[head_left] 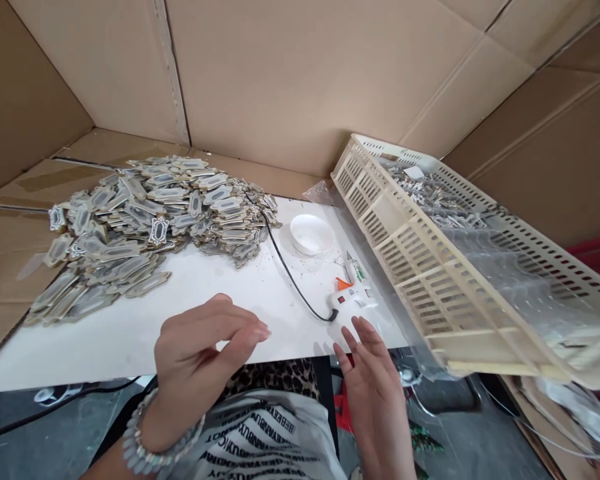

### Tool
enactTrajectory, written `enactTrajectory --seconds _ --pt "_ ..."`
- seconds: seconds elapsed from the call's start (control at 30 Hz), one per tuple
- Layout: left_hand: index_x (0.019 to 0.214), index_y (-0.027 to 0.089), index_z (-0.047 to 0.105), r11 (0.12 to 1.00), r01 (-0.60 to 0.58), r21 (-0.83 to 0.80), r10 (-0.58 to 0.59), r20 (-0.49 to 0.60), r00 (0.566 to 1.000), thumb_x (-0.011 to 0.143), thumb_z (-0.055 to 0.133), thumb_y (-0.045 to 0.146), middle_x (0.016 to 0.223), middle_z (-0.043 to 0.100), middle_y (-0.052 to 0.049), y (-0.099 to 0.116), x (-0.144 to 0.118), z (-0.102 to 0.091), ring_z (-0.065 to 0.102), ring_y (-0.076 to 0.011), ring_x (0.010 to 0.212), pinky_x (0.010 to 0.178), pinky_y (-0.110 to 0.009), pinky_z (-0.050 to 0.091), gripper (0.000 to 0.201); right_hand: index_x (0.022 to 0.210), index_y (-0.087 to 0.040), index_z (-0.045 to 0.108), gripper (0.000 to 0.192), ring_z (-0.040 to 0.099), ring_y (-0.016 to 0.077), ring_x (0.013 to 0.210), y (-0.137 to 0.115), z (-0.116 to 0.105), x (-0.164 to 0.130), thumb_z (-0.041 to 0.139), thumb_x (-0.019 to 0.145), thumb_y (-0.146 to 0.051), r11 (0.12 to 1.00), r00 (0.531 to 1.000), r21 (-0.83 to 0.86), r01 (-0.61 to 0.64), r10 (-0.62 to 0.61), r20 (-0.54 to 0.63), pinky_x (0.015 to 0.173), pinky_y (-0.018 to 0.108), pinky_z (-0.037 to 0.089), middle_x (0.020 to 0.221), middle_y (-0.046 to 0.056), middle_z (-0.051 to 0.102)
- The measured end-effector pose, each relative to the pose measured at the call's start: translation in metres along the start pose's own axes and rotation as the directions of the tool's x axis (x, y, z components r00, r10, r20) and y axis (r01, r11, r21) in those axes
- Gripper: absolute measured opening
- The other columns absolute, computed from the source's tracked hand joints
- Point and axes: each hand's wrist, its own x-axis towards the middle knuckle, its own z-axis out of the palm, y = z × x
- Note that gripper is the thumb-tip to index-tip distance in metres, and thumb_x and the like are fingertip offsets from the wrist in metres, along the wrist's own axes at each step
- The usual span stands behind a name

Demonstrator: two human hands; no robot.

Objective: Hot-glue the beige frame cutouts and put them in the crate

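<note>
My left hand (200, 353), with a beaded bracelet (143, 433) on its wrist, is raised over the near edge of the white tabletop (220, 287). Its thumb and fingers come together in a pinch; whatever they may hold is hidden or too small to make out. My right hand (373, 380) is open, palm turned up and fingers spread, touching nothing that I can see. Just beyond its fingertips lies a white glue gun (349, 299) with an orange trigger and a black cord (293, 277). A white bowl (312, 235) stands farther back.
A big heap of flat, frame-shaped pieces (145, 213) covers the left and back of the table. On the right, a cream plastic crate (395, 233) holds small metallic pieces (430, 193) and clear plastic trays (505, 267). Cardboard walls (300, 80) enclose the back and sides.
</note>
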Motion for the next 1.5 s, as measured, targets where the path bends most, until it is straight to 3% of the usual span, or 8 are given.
enactTrajectory --seconds 0.3,0.53,0.97,1.17,1.27,1.37,1.43,1.5 --pt "0.075 0.022 0.069 1.0 -0.02 -0.024 0.02 -0.014 1.0 0.094 0.067 0.017 0.065 0.071 0.003 -0.005 -0.009 -0.005 0.064 -0.0099 0.053 0.057 -0.025 0.049 0.019 0.112 -0.032 0.071 0.036 0.057 0.0229 0.126 0.006 0.01 -0.022 0.081 0.078 -0.039 0.998 0.998 -0.011 0.066 -0.066 -0.014 0.094 0.034 0.052 0.142 0.002 0.06" --pt "0.075 0.022 0.069 0.999 0.021 -0.039 -0.021 0.008 1.0 0.091 0.069 0.014 0.067 0.07 0.003 -0.009 -0.019 -0.009 0.062 -0.0096 0.055 0.058 -0.024 0.05 0.018 0.115 -0.029 0.071 0.042 0.057 0.025 0.126 0.013 0.014 -0.028 0.081 0.075 -0.041 0.995 0.996 -0.037 0.087 -0.089 -0.032 0.096 0.037 0.051 0.136 0.005 0.063" --pt "0.07 0.021 0.069 0.991 0.113 -0.065 -0.115 -0.035 0.993 0.085 0.077 0.017 0.063 0.07 0.001 -0.01 -0.012 -0.002 0.062 -0.0119 0.052 0.047 -0.022 0.051 0.018 0.11 -0.028 0.071 0.04 0.061 0.0207 0.107 0.01 0.027 -0.01 0.083 0.073 -0.039 0.991 0.992 -0.057 0.12 -0.118 0.042 0.087 0.033 0.051 0.129 0.004 0.066" --pt "0.075 0.023 0.072 0.99 0.123 -0.061 -0.128 -0.082 0.988 0.083 0.081 0.024 0.066 0.072 0.0 -0.016 -0.005 0.004 0.063 -0.0121 0.053 0.044 -0.021 0.05 0.012 0.109 -0.029 0.072 0.03 0.064 0.0191 0.102 0.004 0.042 0.006 0.079 0.08 -0.032 0.965 0.964 -0.085 0.247 -0.236 0.123 0.087 0.034 0.049 0.125 0.004 0.069" --pt "0.097 0.026 0.076 0.995 0.094 -0.014 -0.094 -0.024 0.995 0.085 0.081 0.027 0.081 0.077 -0.002 -0.017 -0.001 0.007 0.062 -0.0114 0.054 0.047 -0.023 0.053 0.013 0.105 -0.028 0.074 0.017 0.065 0.0217 0.106 -0.004 0.046 0.009 0.07 0.089 -0.024 0.837 0.848 -0.202 0.509 -0.447 0.284 0.09 0.036 0.05 0.111 0.005 0.073" --pt "0.119 0.029 0.071 0.993 0.034 0.109 -0.04 0.06 0.997 0.092 0.071 0.019 0.095 0.079 -0.002 -0.013 0.001 0.012 0.064 -0.011 0.057 0.054 -0.026 0.055 0.029 0.11 -0.027 0.073 0.029 0.066 0.02 0.1 -0.018 0.052 0.006 0.061 0.091 -0.009 0.467 0.523 -0.247 0.849 -0.678 0.517 0.089 0.036 0.051 0.102 0.003 0.074" --pt "0.127 0.029 0.067 0.981 -0.027 0.193 0.007 0.103 0.995 0.094 0.062 0.011 0.1 0.079 -0.002 -0.01 0.002 0.016 0.07 -0.0123 0.066 0.056 -0.027 0.054 0.037 0.114 -0.021 0.072 0.036 0.066 0.0183 0.088 -0.029 0.059 0.002 0.06 0.087 -0.001 0.206 0.297 -0.216 0.954 -0.733 0.612 0.082 0.035 0.053 0.096 0.003 0.075" --pt "0.13 0.027 0.064 0.961 -0.108 0.254 0.073 0.143 0.987 0.094 0.06 0.008 0.105 0.079 -0.002 -0.007 0.004 0.019 0.074 -0.0138 0.075 0.056 -0.028 0.051 0.041 0.113 -0.018 0.071 0.036 0.067 0.0177 0.083 -0.038 0.066 -0.001 0.06 0.085 0.002 0.074 0.188 -0.2 0.977 -0.744 0.641 0.075 0.034 0.055 0.094 0.004 0.076"
